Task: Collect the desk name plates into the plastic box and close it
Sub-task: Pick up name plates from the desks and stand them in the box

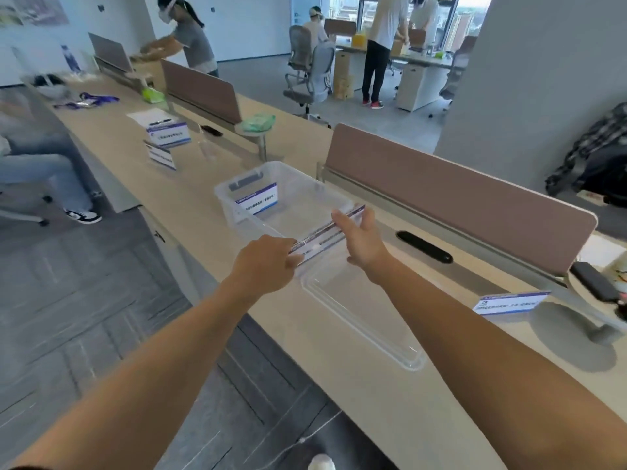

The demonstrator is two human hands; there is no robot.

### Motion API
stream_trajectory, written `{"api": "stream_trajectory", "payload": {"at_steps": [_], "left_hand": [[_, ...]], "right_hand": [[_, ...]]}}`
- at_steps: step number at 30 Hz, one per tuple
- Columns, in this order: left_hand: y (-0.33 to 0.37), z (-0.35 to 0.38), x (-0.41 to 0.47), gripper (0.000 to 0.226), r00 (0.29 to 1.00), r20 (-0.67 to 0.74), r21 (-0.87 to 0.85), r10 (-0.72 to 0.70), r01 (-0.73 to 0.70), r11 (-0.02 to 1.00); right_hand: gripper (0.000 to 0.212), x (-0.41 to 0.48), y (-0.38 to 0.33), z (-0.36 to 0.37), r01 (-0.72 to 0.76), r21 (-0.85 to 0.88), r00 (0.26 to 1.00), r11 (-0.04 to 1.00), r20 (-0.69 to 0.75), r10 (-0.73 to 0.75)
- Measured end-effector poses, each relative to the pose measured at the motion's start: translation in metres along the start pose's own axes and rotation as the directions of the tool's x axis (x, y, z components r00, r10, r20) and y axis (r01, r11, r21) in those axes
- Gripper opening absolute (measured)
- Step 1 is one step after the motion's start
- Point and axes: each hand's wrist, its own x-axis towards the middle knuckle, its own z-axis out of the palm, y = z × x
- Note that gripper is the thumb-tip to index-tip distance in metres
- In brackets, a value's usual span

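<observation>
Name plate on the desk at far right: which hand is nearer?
Right. The right hand is over the box's near rim, closer to that name plate; the left hand is farther left.

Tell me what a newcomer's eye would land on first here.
Both bare hands, left and right, hold a long clear name plate over the near rim of the transparent plastic box at centre. The clear lid lies on the beige desk nearer the person.
</observation>
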Motion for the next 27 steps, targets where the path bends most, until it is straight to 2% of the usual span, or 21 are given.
{"api": "stream_trajectory", "payload": {"at_steps": [2, 6, 8, 10, 14, 16, 18, 20, 21, 23, 25, 27], "left_hand": [[-0.018, -0.001, 0.021, 0.027, 1.0, -0.02, 0.02, -0.018, 0.018, 1.0], [-0.047, -0.005, 0.072, 0.029, 0.998, -0.043, 0.032, -0.052, 0.054, 0.998], [-0.061, -0.008, 0.098, 0.032, 0.996, -0.052, 0.023, -0.077, 0.079, 0.997], [-0.076, -0.009, 0.121, 0.034, 0.995, -0.067, 0.004, -0.069, 0.069, 0.998], [-0.108, -0.011, 0.159, 0.037, 0.997, -0.033, -0.041, -0.068, 0.067, 0.997], [-0.126, -0.012, 0.176, 0.039, 0.993, 0.092, -0.202, -0.08, 0.097, 0.975], [-0.148, -0.011, 0.193, 0.034, 0.961, 0.277, -0.408, -0.02, 0.137, 0.903], [-0.17, -0.004, 0.209, 0.028, 0.903, 0.43, -0.601, 0.023, 0.267, 0.753], [-0.183, 0.001, 0.218, 0.04, 0.868, 0.495, -0.659, 0.031, 0.352, 0.665], [-0.21, 0.017, 0.239, 0.062, 0.82, 0.565, -0.722, 0.095, 0.435, 0.538], [-0.229, 0.026, 0.258, 0.05, 0.79, 0.578, -0.77, 0.206, 0.444, 0.459], [-0.247, 0.03, 0.276, 0.039, 0.786, 0.551, -0.803, 0.279, 0.409, 0.434]], "right_hand": [[0.048, 0.027, -0.005, 0.02, 0.016, 0.065, 1.0, 0.998, 0.002, -0.016], [0.049, 0.09, -0.015, 0.052, 0.063, 0.116, 0.998, 0.991, -0.016, -0.062], [0.066, 0.119, -0.027, 0.066, 0.045, 0.186, 0.999, 0.982, -0.005, -0.045], [0.08, 0.147, -0.035, 0.076, 0.021, 0.182, 1.0, 0.983, 0.011, -0.023], [0.056, 0.196, -0.045, 0.098, 0.008, 0.169, 1.0, 0.986, 0.017, -0.011], [0.056, 0.217, -0.047, 0.111, 0.009, 0.151, 1.0, 0.988, -0.007, -0.008], [0.05, 0.236, -0.048, 0.123, 0.014, 0.136, 1.0, 0.991, -0.028, -0.01], [0.047, 0.255, -0.046, 0.133, -0.007, 0.164, 0.999, 0.986, -0.034, 0.013], [0.046, 0.265, -0.045, 0.138, -0.023, 0.176, 0.998, 0.984, -0.047, 0.032], [0.06, 0.284, -0.043, 0.147, -0.044, 0.193, 0.994, 0.98, -0.086, 0.062], [0.067, 0.298, -0.047, 0.157, -0.058, 0.184, 0.99, 0.981, -0.114, 0.08], [0.049, 0.312, -0.053, 0.172, -0.058, 0.186, 0.986, 0.981, -0.144, 0.085]]}}
